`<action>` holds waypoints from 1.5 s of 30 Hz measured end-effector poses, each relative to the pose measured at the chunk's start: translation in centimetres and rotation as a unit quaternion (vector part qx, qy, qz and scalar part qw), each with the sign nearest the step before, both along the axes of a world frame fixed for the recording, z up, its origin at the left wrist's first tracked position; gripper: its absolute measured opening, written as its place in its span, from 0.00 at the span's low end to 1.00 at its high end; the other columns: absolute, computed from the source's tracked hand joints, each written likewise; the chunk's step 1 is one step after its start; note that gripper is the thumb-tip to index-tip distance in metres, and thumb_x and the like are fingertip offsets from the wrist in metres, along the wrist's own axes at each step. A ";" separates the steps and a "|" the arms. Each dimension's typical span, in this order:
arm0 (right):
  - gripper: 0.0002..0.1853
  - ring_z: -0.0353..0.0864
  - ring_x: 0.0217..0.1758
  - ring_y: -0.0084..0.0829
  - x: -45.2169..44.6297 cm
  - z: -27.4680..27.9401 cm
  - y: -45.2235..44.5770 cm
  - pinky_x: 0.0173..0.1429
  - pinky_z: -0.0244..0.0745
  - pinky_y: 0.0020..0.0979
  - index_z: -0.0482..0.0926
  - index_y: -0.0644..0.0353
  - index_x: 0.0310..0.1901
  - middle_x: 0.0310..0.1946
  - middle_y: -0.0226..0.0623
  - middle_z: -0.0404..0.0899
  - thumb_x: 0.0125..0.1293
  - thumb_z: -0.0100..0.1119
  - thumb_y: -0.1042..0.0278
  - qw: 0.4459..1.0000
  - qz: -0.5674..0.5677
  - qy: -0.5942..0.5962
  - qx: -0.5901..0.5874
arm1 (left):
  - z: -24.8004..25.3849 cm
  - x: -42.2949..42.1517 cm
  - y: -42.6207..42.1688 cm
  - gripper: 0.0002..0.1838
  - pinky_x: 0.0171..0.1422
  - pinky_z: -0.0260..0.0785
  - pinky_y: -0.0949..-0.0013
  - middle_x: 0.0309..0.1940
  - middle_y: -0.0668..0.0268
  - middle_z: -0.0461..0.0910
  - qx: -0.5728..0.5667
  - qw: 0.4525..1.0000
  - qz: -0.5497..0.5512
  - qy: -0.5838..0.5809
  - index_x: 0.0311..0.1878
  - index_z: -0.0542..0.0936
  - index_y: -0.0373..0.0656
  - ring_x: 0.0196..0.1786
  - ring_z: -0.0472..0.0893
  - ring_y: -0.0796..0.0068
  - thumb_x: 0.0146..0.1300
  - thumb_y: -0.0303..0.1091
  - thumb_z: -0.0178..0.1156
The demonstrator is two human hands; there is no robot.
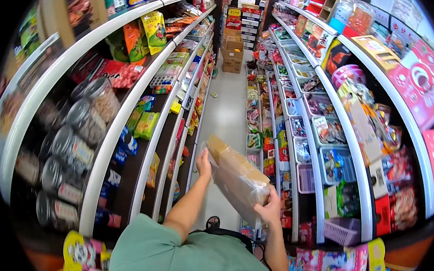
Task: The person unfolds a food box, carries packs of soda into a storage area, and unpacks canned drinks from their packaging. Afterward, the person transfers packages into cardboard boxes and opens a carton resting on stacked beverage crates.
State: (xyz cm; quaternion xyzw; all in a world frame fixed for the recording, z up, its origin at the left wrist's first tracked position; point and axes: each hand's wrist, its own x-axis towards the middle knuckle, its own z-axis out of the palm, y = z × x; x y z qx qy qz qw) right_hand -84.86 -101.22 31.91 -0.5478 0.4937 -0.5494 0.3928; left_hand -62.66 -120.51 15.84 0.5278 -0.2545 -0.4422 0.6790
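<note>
A flat brown cardboard box [238,166], partly covered with clear plastic or tape, is held tilted in front of my body above the aisle floor. My left hand [203,163] is at its far left edge, with the fingers partly hidden along the side. At the near right corner, my right hand [270,209] grips the box with the thumb on the upper face and the other fingers out of sight. Loose clear film hangs along the box's lower left side.
Shelves of packaged snacks line both sides of the narrow aisle. Clear jars [73,148] stand on the left shelf, and plastic bins [337,163] fill the right one. Stacked cartons [232,51] sit at the aisle's far end. A small packet [214,95] lies on the floor.
</note>
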 end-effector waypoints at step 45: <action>0.14 0.80 0.38 0.24 -14.2 -6.5 -126.5 0.45 0.74 0.28 0.78 0.67 0.45 0.37 0.37 0.83 0.57 0.65 0.72 0.978 0.045 0.139 0.148 | 6.0 1.2 -116.9 0.27 0.41 0.68 0.73 0.39 0.64 0.76 0.004 0.996 0.012 -0.086 0.56 0.70 0.40 0.38 0.75 0.76 0.70 0.56 0.46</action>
